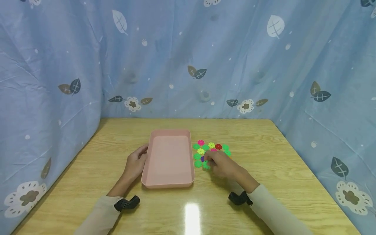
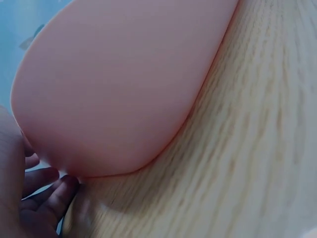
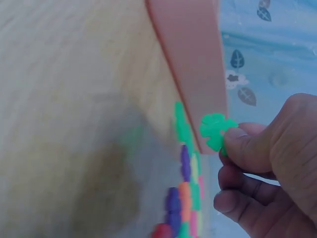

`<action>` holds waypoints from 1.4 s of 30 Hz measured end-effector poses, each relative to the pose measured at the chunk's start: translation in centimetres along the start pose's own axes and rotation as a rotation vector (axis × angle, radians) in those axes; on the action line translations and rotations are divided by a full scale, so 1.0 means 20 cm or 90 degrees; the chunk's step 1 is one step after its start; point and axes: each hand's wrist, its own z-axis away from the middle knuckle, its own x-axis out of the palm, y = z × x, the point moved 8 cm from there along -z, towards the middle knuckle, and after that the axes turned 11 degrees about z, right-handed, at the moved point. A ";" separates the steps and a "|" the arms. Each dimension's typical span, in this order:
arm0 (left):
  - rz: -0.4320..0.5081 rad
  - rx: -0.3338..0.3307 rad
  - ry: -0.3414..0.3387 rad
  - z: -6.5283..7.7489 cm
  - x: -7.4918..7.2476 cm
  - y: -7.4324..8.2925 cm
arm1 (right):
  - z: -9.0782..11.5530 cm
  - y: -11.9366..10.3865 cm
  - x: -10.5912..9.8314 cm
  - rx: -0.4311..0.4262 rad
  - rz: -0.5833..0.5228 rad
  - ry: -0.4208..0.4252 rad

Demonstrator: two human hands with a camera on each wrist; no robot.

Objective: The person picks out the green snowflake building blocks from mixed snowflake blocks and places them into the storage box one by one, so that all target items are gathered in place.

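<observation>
green flower [image 3: 214, 128] in narrow right grip [image 3: 270, 163]

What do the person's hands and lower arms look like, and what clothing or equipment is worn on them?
The left hand and right hand are bare, without gloves. The left sleeve and right sleeve are long, plain and pale beige. A stubby, rounded black device sits by each cuff: left device, right device. No cable shows.

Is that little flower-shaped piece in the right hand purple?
No, the right wrist view shows the right hand pinching a green flower-shaped piece between thumb and finger.
</observation>
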 end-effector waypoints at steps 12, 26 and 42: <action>-0.027 0.000 0.005 0.01 0.00 0.01 | -0.13 -0.08 -0.06 -0.039 0.001 -0.003; -0.033 0.017 0.017 0.00 0.01 0.02 | -0.36 -0.18 -0.04 -0.011 -0.038 -0.031; -0.038 0.021 0.018 0.00 0.01 0.02 | -0.58 -0.21 0.01 0.058 -0.149 -0.058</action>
